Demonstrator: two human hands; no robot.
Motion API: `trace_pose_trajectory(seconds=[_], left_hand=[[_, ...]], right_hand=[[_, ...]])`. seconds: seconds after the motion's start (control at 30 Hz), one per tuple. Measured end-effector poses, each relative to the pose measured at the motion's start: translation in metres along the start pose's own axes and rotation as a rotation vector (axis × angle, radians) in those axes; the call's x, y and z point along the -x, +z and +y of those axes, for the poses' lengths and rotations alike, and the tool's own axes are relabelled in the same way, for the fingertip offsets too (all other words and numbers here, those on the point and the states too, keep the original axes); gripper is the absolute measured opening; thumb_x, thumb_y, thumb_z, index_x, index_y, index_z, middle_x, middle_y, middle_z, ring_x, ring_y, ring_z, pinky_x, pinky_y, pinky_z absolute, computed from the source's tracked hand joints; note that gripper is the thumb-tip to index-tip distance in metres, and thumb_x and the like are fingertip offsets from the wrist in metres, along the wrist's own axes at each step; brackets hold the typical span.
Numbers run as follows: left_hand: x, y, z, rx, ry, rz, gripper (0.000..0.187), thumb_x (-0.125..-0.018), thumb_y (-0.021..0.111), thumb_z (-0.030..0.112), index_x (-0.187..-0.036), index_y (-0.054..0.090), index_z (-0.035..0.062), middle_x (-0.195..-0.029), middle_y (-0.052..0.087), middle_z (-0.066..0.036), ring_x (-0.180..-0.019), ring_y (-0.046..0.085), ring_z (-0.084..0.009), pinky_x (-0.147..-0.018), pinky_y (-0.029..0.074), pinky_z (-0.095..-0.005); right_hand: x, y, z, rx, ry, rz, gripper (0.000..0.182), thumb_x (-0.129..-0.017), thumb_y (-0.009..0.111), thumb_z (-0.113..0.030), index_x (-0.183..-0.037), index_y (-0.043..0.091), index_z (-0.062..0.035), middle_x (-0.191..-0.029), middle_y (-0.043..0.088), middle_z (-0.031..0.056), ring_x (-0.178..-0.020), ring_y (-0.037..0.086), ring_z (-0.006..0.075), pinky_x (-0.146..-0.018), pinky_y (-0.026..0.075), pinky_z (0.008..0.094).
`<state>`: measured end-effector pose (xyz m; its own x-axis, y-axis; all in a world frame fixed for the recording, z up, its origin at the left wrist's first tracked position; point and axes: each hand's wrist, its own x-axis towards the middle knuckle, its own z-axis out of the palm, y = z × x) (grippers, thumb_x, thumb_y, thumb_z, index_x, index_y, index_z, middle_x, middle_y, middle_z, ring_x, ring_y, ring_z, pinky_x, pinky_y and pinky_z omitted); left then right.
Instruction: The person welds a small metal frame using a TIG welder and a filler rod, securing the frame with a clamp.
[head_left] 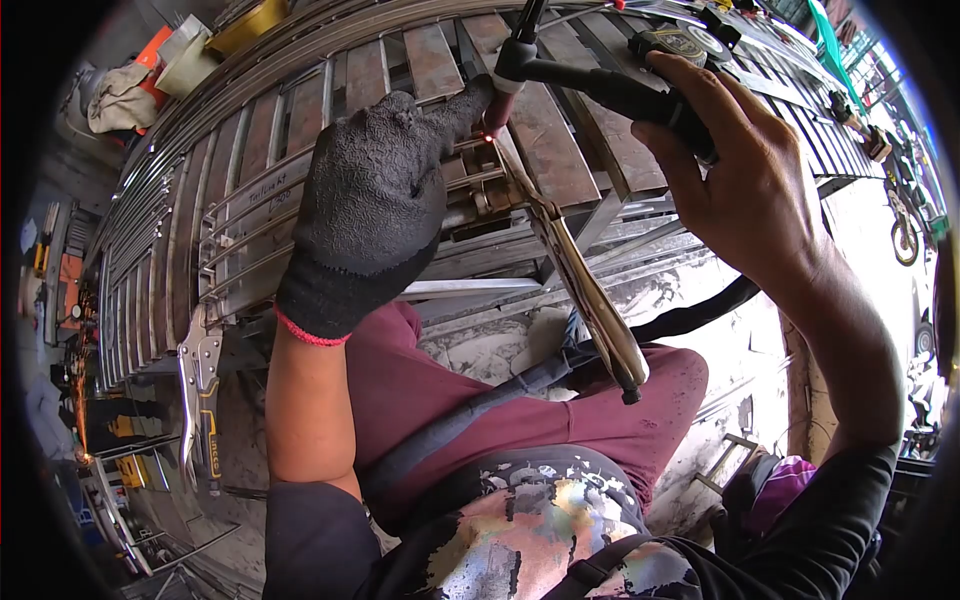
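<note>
Close under the camera, my printed shirt (540, 520) and maroon trousers (440, 390) fill the bottom of the view, with a thick dark hose (470, 415) running across my lap toward the work. My right hand (750, 190), bare, is closed around the black handle of the welding torch (590, 80), grip wrapped snug with the fingers over the top; the torch head points down at a small orange glow on the clamped joint (490, 135). My left hand (375, 205), in a dark knit glove with a red cuff, lies on the steel bar frame (250, 210), its fingers stretched toward the nozzle; I cannot tell whether it holds a filler rod or only steadies the piece, since the glove hides the fingertips. Locking pliers (590, 300) clamp the joint and hang down toward my knee; a second pair (200, 390) grips the frame at the left edge. To weld well here, I judge I should keep the torch wrist braced, hold the tip just off the seam, keep the gloved fingers clear of the glow, and watch that the hose does not drag my aim.
</note>
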<state>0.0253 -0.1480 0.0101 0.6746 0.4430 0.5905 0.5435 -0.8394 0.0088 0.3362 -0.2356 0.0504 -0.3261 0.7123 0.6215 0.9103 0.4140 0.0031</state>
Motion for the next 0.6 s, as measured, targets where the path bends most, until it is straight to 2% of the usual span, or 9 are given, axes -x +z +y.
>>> trace_pose_trajectory(seconds=[0.3,0.4,0.43,0.53,0.6], left_hand=[[-0.003,0.000,0.002,0.061,-0.008,0.029,0.048,-0.094,0.059,-0.002,-0.140,0.072,0.0064,-0.108,0.067,-0.024,-0.102,0.065,-0.0446,-0.093,0.052,-0.0528],[-0.006,-0.004,0.005,0.106,-0.067,-0.038,0.047,-0.093,0.061,-0.002,-0.138,0.072,0.0060,-0.112,0.068,-0.024,-0.104,0.065,-0.0439,-0.095,0.052,-0.0520],[0.001,0.000,-0.002,0.093,0.021,0.048,0.047,-0.092,0.062,-0.002,-0.138,0.072,0.0061,-0.113,0.069,-0.023,-0.105,0.066,-0.0431,-0.096,0.053,-0.0517],[0.005,0.008,-0.011,0.020,0.064,0.086,0.047,-0.091,0.065,-0.001,-0.136,0.073,0.0067,-0.114,0.070,-0.020,-0.108,0.066,-0.0405,-0.098,0.052,-0.0513],[0.002,0.007,-0.005,0.021,-0.068,-0.031,0.047,-0.091,0.065,-0.001,-0.136,0.073,0.0069,-0.113,0.070,-0.019,-0.109,0.065,-0.0399,-0.098,0.052,-0.0513]], right_hand=[[0.000,-0.002,-0.001,-0.009,0.008,-0.001,0.050,-0.096,0.084,-0.013,-0.142,0.067,-0.0035,-0.111,0.078,0.0208,-0.091,0.082,0.0287,-0.078,0.067,0.0394],[-0.002,-0.006,-0.003,0.026,0.004,-0.019,0.047,-0.096,0.084,-0.012,-0.140,0.068,-0.0034,-0.112,0.078,0.0204,-0.091,0.082,0.0293,-0.078,0.067,0.0394],[-0.003,-0.006,-0.003,0.036,-0.023,-0.021,0.047,-0.096,0.084,-0.013,-0.139,0.068,-0.0033,-0.112,0.078,0.0203,-0.091,0.081,0.0295,-0.079,0.067,0.0395],[-0.003,-0.004,-0.002,0.002,-0.030,0.002,0.048,-0.096,0.083,-0.012,-0.140,0.068,-0.0033,-0.112,0.078,0.0207,-0.092,0.081,0.0301,-0.079,0.067,0.0398],[-0.001,-0.004,-0.005,-0.011,0.045,-0.013,0.048,-0.096,0.083,-0.012,-0.141,0.067,-0.0033,-0.112,0.078,0.0210,-0.092,0.081,0.0303,-0.080,0.067,0.0399]])
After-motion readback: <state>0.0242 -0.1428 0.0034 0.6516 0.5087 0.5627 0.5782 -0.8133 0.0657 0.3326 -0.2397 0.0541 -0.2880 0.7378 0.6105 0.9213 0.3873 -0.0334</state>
